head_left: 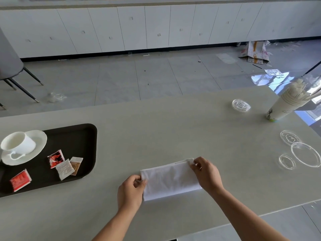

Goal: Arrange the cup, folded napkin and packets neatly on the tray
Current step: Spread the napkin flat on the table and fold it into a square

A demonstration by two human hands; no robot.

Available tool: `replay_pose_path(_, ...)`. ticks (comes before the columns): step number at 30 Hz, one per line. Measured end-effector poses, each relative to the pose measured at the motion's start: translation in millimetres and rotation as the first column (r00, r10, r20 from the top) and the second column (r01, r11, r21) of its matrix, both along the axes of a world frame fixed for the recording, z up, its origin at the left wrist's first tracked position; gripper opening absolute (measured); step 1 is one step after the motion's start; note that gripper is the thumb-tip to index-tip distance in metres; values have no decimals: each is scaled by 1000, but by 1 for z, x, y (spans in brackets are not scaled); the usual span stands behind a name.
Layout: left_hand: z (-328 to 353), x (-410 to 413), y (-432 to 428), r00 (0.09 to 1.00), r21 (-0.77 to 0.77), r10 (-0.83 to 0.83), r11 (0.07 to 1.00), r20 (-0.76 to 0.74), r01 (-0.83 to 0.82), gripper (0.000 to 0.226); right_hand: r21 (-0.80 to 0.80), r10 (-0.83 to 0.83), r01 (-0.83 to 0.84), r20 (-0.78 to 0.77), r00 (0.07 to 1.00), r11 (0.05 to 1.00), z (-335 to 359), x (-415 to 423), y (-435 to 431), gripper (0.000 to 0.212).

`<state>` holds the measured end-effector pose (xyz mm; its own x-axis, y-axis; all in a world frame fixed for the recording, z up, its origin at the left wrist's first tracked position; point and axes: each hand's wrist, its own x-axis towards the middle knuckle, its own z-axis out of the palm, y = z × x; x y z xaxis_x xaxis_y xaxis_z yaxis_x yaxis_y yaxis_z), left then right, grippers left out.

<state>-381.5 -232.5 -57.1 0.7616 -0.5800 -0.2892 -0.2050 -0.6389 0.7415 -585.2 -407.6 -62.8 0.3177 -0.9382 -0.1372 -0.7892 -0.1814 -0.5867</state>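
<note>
A white napkin (171, 180), folded into a long rectangle, lies on the pale table. My left hand (131, 193) pinches its left end and my right hand (207, 174) pinches its far right corner. A dark tray (78, 136) sits at the left. On it stand a white cup (19, 145) on a white saucer (39, 140), plus several packets: a red one (20, 180) at the front, a red and black one (56, 158), a white one (64, 169) and a brown and white one (75, 165).
Clear plastic lids (305, 154) lie at the right of the table, with another lid (241, 105) farther back. A stack of paper cups (284, 106) holding sticks stands at the far right. The table's near edge (243, 220) runs close under my forearms. A chair (10, 66) stands at the far left.
</note>
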Motion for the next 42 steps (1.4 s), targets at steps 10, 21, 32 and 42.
replay_pose_path(10, -3, -2, -8, 996, 38, 60, 997, 59, -62, 15, 15, -60, 61, -12, 998, 998, -10, 2, 1, 20)
replay_pose_path(21, -20, -24, 0, 475, 312, -603, 770, 641, 556, 70, -313, 383, -479, -323, 866, 820, -19, 14, 49, 60)
replay_pose_path(32, -45, -22, -2, 493, 489, -709, 704, 503, 514, 82, -174, 447, -569, -454, 771, 804, -34, 15, 35, 78)
replay_pose_path(42, -52, -21, -1, 506, 480, -705, 709, 497, 517, 82, -230, 544, -650, -388, 744, 725, -41, 32, 54, 64)
